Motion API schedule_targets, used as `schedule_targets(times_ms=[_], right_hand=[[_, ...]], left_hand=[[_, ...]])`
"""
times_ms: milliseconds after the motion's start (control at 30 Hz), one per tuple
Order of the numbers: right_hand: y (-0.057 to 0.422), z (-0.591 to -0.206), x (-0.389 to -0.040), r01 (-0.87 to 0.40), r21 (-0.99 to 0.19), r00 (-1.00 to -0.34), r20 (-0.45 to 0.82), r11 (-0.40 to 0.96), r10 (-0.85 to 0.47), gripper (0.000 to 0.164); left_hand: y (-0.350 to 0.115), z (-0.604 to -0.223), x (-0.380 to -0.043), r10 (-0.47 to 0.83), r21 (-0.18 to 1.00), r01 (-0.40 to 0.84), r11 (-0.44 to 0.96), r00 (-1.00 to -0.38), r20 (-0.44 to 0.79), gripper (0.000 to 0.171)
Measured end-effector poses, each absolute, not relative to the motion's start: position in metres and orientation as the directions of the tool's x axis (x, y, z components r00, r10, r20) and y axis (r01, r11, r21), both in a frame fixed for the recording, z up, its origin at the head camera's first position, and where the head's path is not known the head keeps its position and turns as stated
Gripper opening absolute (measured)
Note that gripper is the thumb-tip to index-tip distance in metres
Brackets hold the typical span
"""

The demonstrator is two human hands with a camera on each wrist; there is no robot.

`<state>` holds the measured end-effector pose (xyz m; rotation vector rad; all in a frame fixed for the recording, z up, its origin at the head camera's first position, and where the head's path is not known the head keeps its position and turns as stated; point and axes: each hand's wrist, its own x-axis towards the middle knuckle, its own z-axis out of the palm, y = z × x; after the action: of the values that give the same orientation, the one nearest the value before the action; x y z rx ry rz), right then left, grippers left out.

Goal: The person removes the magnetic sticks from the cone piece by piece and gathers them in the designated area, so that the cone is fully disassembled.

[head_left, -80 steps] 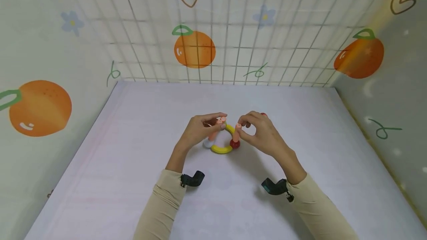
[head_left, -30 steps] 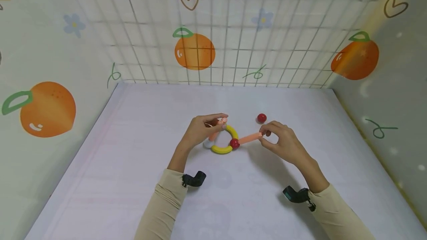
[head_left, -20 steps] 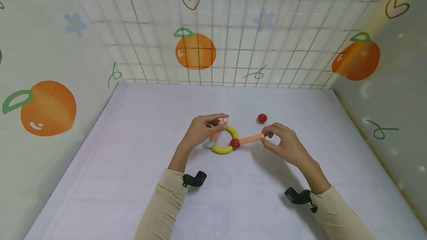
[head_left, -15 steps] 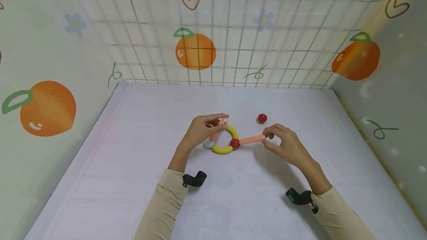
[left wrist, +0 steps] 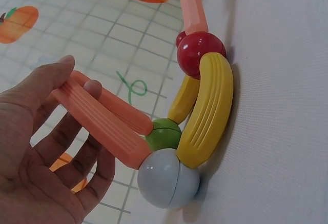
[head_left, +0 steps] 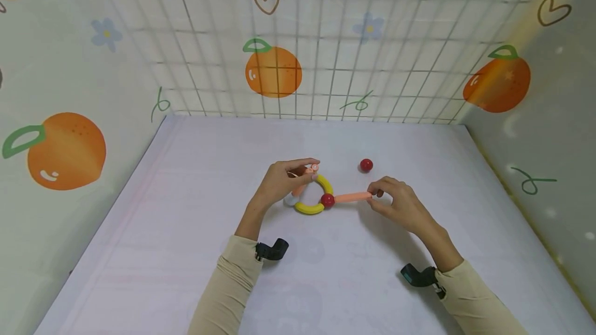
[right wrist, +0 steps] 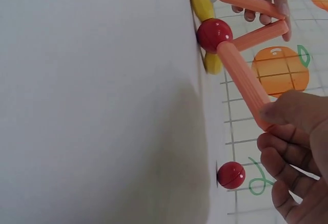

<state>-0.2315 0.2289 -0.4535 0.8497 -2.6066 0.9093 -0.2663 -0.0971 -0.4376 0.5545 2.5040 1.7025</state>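
On the table lies a ring of curved yellow sticks (left wrist: 209, 108) joined by a red ball (head_left: 328, 200), a green ball (left wrist: 165, 133) and a pale grey ball (left wrist: 161, 178), like a magnetic building set. Two salmon-coloured sticks (left wrist: 105, 124) rise from the grey and green balls and lean together. My left hand (head_left: 277, 182) pinches their upper ends between thumb and fingers. From the red ball a third salmon-coloured stick (head_left: 352, 197) reaches out to the right, nearly level. Its outer end is pinched by my right hand (head_left: 402, 204). In the head view the left hand hides the green ball.
A loose red ball (head_left: 366, 165) sits on the white table (head_left: 209, 169) beyond the right hand. Behind the table stands a wire grid (head_left: 326, 81) with a printed orange-pattern cloth, and cloth walls close both sides.
The right hand has swung its stick from nearly upright by the ring out to the right and lowered it, uncovering the loose red ball. The left hand has stayed almost still.
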Motion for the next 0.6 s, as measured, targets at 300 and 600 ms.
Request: schedule_targets(times_ms=[300,600], right_hand=[[0.232,-0.464,-0.236,-0.629,-0.453,-0.776,0.418,0.632,-0.472,0.021],[0.229,-0.468,-0.234,-0.607,-0.405,-0.793,0.37,0.684,-0.485,0.018]], left_hand=[[-0.097,-0.437,-0.266,0.325,0.91,0.258,0.324,-0.934,0.149,0.035],[-0.099,-0.438,-0.267,0.334,0.91,0.269,0.314,-0.929,0.159,0.036]])
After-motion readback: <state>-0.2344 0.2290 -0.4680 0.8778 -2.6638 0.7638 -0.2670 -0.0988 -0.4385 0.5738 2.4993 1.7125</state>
